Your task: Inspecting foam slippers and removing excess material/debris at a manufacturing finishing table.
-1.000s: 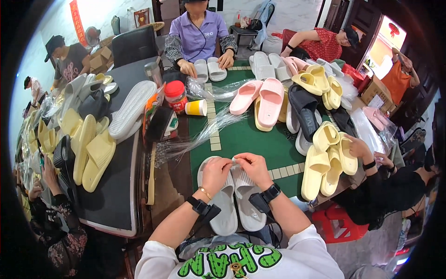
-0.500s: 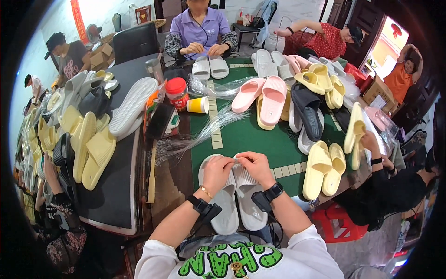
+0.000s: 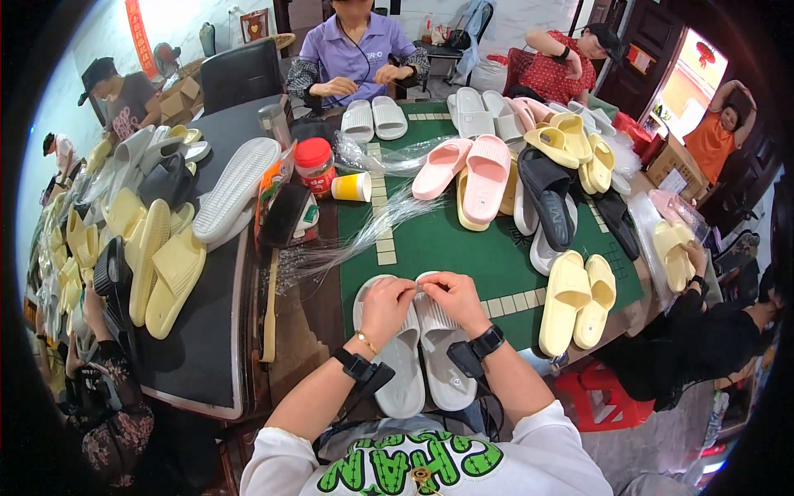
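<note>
Grey slippers (image 3: 399,372), two, lie at 6 o'clock, partly hidden by left hand (image 3: 387,307) and right hand (image 3: 452,298); each grip has fingertips pressed together, anything pinched too small to tell. One printed sticker (image 3: 456,383) marks the right slipper. Around the bench (image 3: 459,252): clear strands (image 3: 376,226) at 10, one labelled jar (image 3: 314,168) and one cup (image 3: 351,187) at 11, two pink slippers (image 3: 483,183) at 1, two yellow slippers (image 3: 565,307) at 3.

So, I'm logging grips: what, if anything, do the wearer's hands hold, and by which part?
Can't tell: left hand and right hand pinch over grey slide slippers, but anything between their fingers is indistinct.
</note>
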Tool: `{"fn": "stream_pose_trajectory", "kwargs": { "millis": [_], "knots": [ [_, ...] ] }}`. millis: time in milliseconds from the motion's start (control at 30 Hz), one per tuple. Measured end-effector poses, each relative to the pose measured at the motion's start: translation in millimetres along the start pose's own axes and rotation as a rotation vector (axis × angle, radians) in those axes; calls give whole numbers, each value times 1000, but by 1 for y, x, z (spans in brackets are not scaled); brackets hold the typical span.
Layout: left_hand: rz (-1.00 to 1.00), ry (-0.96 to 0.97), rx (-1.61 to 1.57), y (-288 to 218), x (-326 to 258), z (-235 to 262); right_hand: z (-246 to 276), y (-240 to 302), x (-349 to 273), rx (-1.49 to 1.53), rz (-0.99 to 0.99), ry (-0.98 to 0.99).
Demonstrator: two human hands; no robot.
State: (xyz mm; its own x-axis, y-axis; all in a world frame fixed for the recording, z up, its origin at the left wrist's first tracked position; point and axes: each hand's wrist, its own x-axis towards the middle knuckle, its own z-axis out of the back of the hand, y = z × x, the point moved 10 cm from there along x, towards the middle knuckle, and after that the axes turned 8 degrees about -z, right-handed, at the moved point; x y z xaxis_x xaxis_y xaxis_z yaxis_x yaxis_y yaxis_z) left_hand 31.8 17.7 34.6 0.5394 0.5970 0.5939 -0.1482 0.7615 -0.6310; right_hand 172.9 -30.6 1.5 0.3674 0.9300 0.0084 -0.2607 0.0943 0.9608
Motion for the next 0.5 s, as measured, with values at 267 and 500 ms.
{"fn": "stream_pose_trajectory", "kwargs": {
  "millis": [267,500],
  "knots": [
    [79,-11,-40,4,-3,-5,5,-9,4,27,-33,-9],
    [41,-64,-93,6,-7,-2,-4,-1,2,-9,-1,26]
  ]
}}
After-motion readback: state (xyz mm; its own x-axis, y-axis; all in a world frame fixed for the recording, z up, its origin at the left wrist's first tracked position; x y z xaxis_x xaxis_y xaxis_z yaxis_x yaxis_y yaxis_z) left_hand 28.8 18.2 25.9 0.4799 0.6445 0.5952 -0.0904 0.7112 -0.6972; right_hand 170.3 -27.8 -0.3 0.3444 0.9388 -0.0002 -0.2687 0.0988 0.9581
